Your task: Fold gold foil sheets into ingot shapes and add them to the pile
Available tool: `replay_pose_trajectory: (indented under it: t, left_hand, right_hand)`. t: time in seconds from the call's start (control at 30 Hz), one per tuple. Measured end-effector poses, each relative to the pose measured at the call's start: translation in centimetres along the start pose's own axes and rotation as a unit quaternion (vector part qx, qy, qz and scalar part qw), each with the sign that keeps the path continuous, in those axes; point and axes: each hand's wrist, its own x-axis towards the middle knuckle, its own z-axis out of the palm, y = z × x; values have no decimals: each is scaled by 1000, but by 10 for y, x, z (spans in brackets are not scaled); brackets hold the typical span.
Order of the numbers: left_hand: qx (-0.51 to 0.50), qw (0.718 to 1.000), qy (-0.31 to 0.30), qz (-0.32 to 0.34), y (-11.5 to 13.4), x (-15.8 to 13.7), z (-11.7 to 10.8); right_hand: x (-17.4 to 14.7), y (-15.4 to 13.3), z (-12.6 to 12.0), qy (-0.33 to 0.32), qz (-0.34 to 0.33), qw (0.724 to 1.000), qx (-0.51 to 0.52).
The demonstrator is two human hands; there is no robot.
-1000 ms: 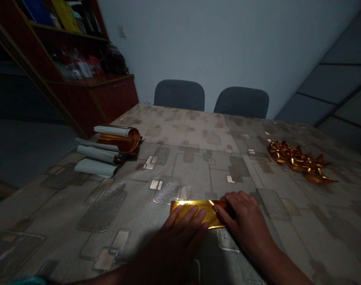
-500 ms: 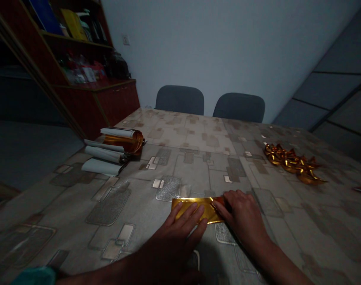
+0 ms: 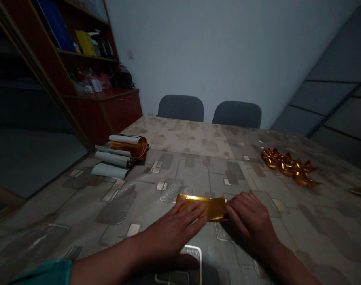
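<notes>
A folded strip of gold foil paper (image 3: 214,208) lies crosswise on the patterned tablecloth in front of me. My left hand (image 3: 178,225) rests flat on its left part, fingers stretched out over the foil. At the right end, my right hand (image 3: 248,215) has its thumb and curled fingers closed on the strip's short edge. The tips of the right fingers are partly hidden. To the right is a cluster of shaped gold foil pieces (image 3: 287,166), apart from both hands.
Curled sheets of white-backed gold foil paper (image 3: 121,156) lie at the left of the table (image 3: 198,138). Two grey chairs (image 3: 180,107) stand at the far edge. A red-brown cabinet (image 3: 121,107) is back left. Another gold piece (image 3: 360,191) sits at the right edge.
The right thumb has moved off the top of the foil to its right end. The left hand stays flat on the strip. The whole view has shifted slightly.
</notes>
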Motion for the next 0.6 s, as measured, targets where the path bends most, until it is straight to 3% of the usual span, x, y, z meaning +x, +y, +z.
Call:
replay_pose_trajectory:
  t: [0.07, 0.13, 0.33, 0.6]
  left_hand:
    - [0, 1000, 3, 14, -5, 0, -4]
    - [0, 1000, 13, 19, -8, 0, -5]
    - [4, 1000, 17, 26, -9, -1, -3]
    - [14, 999, 29, 30, -11, -3, -4]
  right_hand:
    - [2, -15, -1, -11, -83, 995, 50]
    - [1, -28, 1, -38, -118, 990, 60]
    - [-20, -29, 8, -81, -81, 993, 29]
    - [-28, -24, 4, -90, -41, 995, -16]
